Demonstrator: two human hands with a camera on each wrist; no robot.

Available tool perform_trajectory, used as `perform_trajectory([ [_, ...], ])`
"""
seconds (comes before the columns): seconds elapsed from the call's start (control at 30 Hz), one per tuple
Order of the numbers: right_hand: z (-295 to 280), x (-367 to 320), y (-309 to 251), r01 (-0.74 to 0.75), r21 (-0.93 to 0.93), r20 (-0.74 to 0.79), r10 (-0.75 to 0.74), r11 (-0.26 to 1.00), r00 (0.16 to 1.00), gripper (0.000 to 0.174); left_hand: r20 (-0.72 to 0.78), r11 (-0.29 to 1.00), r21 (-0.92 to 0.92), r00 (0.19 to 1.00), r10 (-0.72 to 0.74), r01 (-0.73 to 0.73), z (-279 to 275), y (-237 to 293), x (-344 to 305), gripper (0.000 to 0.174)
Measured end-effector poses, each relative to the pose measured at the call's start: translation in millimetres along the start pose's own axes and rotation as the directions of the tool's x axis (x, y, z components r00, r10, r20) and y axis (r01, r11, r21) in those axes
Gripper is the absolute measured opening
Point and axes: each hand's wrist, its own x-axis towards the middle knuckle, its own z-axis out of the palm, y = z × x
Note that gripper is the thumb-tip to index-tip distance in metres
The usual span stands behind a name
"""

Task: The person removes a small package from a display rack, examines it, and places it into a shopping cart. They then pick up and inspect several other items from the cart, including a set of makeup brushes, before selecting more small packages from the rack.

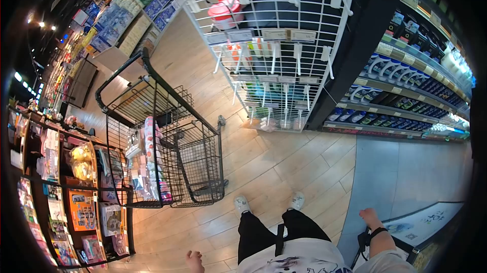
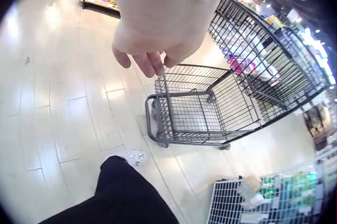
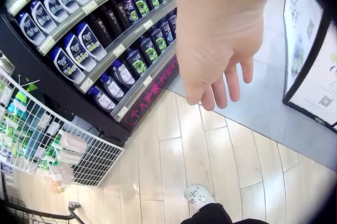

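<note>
My left hand (image 1: 194, 261) hangs low at my side, empty, with its fingers loosely bent. In the left wrist view that hand (image 2: 158, 40) overlaps the near end of a black wire shopping cart (image 2: 197, 142), which stands on the floor ahead to the left. Packaged goods, among them a long floral-patterned pack (image 1: 152, 156), lie in the cart's basket. Out to the right, my right hand (image 1: 372, 220) is empty too, a dark band around its wrist. Seen from the right wrist, the hand (image 3: 221, 50) hangs over the floor with relaxed fingers, beside shelves of shampoo bottles (image 3: 89, 40).
A white wire-grid display rack (image 1: 276, 78) stands straight ahead, hung with hooks and price tags. Shelves of boxed goods (image 1: 82, 209) line the left, beyond the cart. At the lower right is a low printed panel (image 1: 426, 222). Wood-look floor (image 1: 274, 171) meets grey tile (image 1: 390, 166).
</note>
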Motion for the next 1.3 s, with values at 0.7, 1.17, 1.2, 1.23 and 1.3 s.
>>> perform_trajectory([
  [0.7, 145.4, -142.7, -266.2, 0.362, -0.008, -0.028, -0.362, 0.932, 0.932, 0.053, -0.049, 0.530, -0.056, 0.532, 0.845, -0.846, -55.9, 333.6, 98.2, 0.032],
  [1.17, 143.9, -220.7, -144.2, 0.014, 0.315, 0.074, -0.039, 0.949, 0.997, 0.027, 0.664, 0.332, 0.511, 0.610, 0.433, -0.793, -28.0, 435.7, 207.5, 0.043],
  [1.2, 141.4, -202.2, -109.4, 0.110, 0.300, 0.088, -0.142, 0.948, 0.986, 0.020, 0.675, 0.292, 0.498, 0.577, 0.461, -0.816, -14.5, 439.4, 221.8, 0.045],
  [1.23, 159.9, -199.7, -116.5, 0.204, 0.290, 0.102, -0.242, 0.935, 0.965, 0.017, 0.686, 0.248, 0.484, 0.540, 0.488, -0.839, -1.2, 442.7, 233.2, 0.047],
  [1.3, 153.1, -223.5, -145.5, 0.201, 0.293, 0.080, -0.234, 0.935, 0.969, 0.017, 0.640, 0.279, 0.533, 0.596, 0.484, -0.799, 23.1, 445.9, 246.4, 0.048],
])
